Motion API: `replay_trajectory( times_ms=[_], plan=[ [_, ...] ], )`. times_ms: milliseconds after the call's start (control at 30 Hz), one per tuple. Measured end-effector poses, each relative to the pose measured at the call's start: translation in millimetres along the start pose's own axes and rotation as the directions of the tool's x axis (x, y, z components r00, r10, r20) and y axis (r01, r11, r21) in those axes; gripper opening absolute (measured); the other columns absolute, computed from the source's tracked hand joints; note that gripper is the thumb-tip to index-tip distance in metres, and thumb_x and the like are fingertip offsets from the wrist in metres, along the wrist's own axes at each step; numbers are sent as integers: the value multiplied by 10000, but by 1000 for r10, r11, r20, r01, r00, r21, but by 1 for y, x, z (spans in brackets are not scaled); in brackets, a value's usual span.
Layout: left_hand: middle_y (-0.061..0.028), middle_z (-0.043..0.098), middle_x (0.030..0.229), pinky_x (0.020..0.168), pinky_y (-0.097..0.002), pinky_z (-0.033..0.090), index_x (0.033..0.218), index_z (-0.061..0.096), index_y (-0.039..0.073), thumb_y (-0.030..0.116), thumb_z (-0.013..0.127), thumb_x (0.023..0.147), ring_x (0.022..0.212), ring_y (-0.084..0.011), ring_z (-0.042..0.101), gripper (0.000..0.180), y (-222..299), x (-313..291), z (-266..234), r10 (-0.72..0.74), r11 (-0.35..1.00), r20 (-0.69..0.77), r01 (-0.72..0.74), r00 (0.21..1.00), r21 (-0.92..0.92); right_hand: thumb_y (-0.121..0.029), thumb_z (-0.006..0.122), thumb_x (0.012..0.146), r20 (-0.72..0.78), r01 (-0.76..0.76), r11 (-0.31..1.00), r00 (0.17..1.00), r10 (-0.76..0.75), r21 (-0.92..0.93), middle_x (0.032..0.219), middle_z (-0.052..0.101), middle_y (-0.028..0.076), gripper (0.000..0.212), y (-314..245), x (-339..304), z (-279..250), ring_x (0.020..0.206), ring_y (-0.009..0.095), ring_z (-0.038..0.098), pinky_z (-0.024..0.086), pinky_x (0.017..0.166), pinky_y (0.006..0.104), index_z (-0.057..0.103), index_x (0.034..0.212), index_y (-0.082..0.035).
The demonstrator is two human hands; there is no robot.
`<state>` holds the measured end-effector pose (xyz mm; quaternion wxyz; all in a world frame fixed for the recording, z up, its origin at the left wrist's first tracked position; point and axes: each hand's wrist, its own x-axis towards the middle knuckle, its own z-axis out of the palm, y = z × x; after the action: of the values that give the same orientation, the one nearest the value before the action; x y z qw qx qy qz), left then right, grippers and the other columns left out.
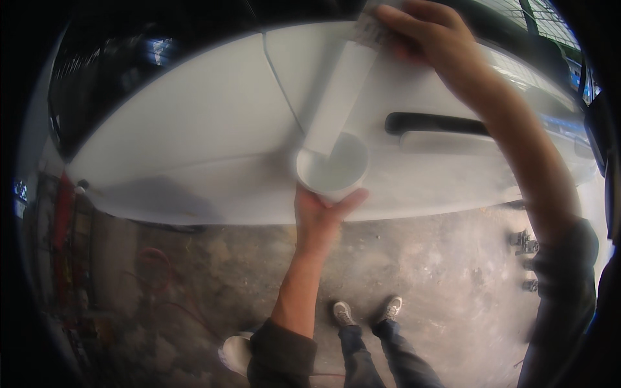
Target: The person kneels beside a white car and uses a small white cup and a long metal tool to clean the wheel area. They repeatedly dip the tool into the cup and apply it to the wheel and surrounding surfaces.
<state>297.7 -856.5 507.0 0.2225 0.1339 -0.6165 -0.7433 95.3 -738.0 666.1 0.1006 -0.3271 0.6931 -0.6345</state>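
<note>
Cup (pixel 346 174) in left hand (pixel 318 216), before the vehicle's side panel (pixel 187 123). Strip (pixel 343 97) slopes from right hand (pixel 430 32), lower end within the cup's outline, depth unclear. Door handle (pixel 446 123) right of cup; panel seam (pixel 279 77) above-left. On floor (pixel 440 271) below: shoes (pixel 343 314); left of them, container (pixel 235 352), partly behind left sleeve (pixel 283 352); hose (pixel 169 266) farther left.

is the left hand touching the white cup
Touching. The head view shows it: the left hand holds the white cup from below, its skin meeting the cup's near side with no gap between them.
</note>
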Motion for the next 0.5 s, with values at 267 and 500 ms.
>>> replay_trajectory(
  times_ms=[267, 500],
  plan=[
    [-47, 620, 1138, 920, -315, 491, 1255, 563, 37, 109, 839, 733, 1051, -150, 597, 595, -2, 1, 0, -11, 1000, 3, 11, 1000, -17, -235, 610, 1005, 29, 22, 1000, 999, -23, 7, 717, 614, -6, 250, 2, 6, -3, 601, 69, 534, 398, 534, 217, 697, 962, -4],
    [-53, 607, 1181, 939, -309, 482, 1309, 509, 35, 136, 861, 736, 1082, -153, 585, 681, 5, 2, 1, 36, 999, 28, -36, 999, -3, -361, 646, 968, -30, 156, 967, 986, -166, -202, 755, 587, -12, 362, -2, -20, 8, 639, 41, 486, 391, 592, 207, 679, 1072, -16]
  ],
)
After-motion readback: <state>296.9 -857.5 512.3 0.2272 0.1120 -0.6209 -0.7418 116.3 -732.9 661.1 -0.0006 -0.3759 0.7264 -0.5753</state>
